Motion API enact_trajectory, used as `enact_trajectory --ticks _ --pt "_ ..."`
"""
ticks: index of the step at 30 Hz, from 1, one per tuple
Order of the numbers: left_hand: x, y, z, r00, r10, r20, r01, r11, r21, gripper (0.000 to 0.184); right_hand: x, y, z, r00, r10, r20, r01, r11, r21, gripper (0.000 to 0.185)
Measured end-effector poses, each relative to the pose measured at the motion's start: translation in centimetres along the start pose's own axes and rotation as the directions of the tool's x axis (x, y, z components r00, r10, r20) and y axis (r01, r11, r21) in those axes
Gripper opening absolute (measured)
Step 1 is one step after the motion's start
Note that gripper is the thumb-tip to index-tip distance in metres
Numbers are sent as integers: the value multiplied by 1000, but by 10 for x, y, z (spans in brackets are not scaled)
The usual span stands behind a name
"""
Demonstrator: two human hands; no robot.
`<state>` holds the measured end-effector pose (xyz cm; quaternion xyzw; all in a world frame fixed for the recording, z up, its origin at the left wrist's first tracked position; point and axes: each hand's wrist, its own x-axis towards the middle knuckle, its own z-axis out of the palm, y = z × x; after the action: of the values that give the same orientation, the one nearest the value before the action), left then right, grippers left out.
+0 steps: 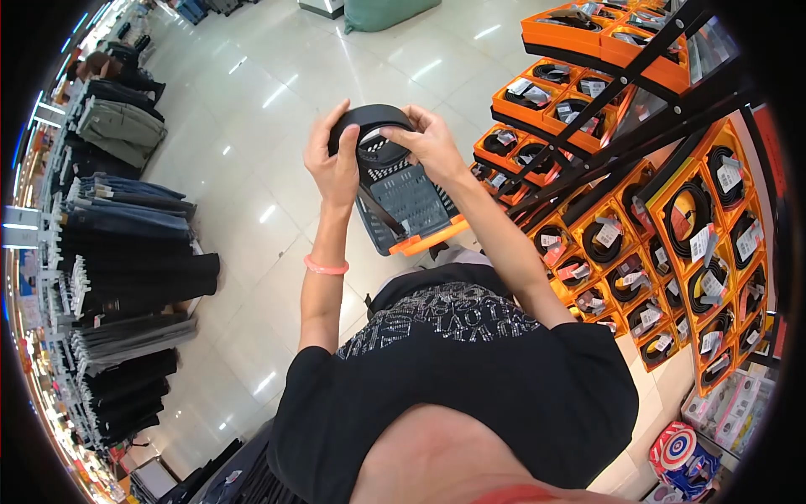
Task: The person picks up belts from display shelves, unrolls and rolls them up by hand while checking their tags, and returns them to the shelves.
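Black shirt with glittering lettering lies closest; to its right stands a rack of orange boxes with coiled belts inside. Beyond the shirt is a grey basket with an orange edge, and above it a coiled black belt is held between both hands. The left hand grips one side, the right hand the other. Looking over the coil seems the step; the next move likely calls for a firm two-sided grip, lest it spring open.
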<state>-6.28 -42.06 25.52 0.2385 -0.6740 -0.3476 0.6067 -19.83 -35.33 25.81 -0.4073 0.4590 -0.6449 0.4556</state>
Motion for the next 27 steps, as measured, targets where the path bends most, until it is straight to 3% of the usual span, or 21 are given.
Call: enact_trajectory --ticks 2,4,5,6,8,10,14,18,19,21,22,23,24,25,26,27 --pt "-2 -4 2 999 35 13 -35 999 32 26 2 0 5 998 21 -60 -15 994 104 19" --pt "-5 3 8 998 -40 -48 38 999 -32 29 1 -4 11 990 24 -137 -2 986 165 22" --pt "-6 8 8 989 -144 -14 143 988 -57 33 3 -1 12 987 -5 -161 41 974 222 22" --pt "-10 7 10 989 -147 -18 146 987 -60 33 4 1 12 987 -3 -160 38 975 218 22" --pt "-22 -1 18 953 -301 24 300 937 -176 38 7 1 14 971 -64 -232 165 880 446 23" --pt "-24 -7 31 998 -55 26 58 989 -132 42 7 1 18 971 -71 -227 169 878 449 23" --pt "-21 6 41 984 -175 10 172 950 -260 38 2 1 29 964 -60 -258 192 829 525 21" --pt "-23 -11 38 981 -188 53 195 948 -251 36 6 14 11 994 -54 -94 99 810 578 23" --pt "-22 -14 38 981 -184 54 192 948 -254 36 6 9 7 998 -34 -60 58 889 454 22" --pt "-20 -18 35 998 46 49 -46 999 6 36 5 -3 -7 998 -56 34 51 988 145 27" --pt "-15 -15 29 998 46 53 -47 999 5 36 10 -5 -19 998 -57 30 52 988 145 27" --pt "-9 -11 22 978 21 210 -48 991 128 36 16 -6 -33 979 -191 73 203 950 -236 31" --pt "-4 -8 16 934 -26 356 -68 966 249 35 18 -8 -43 942 -293 164 332 750 -572 35" --pt "-1 -7 14 895 -59 442 -99 940 326 36 13 -30 -43 921 -299 251 388 632 -671 35" --pt "0 -4 14 895 -61 442 -96 941 325 36 12 -37 -42 921 -297 251 386 632 -672 35" --pt "1 1 15 847 -94 523 -126 920 370 37 11 -42 -43 906 -257 336 416 393 -820 31"
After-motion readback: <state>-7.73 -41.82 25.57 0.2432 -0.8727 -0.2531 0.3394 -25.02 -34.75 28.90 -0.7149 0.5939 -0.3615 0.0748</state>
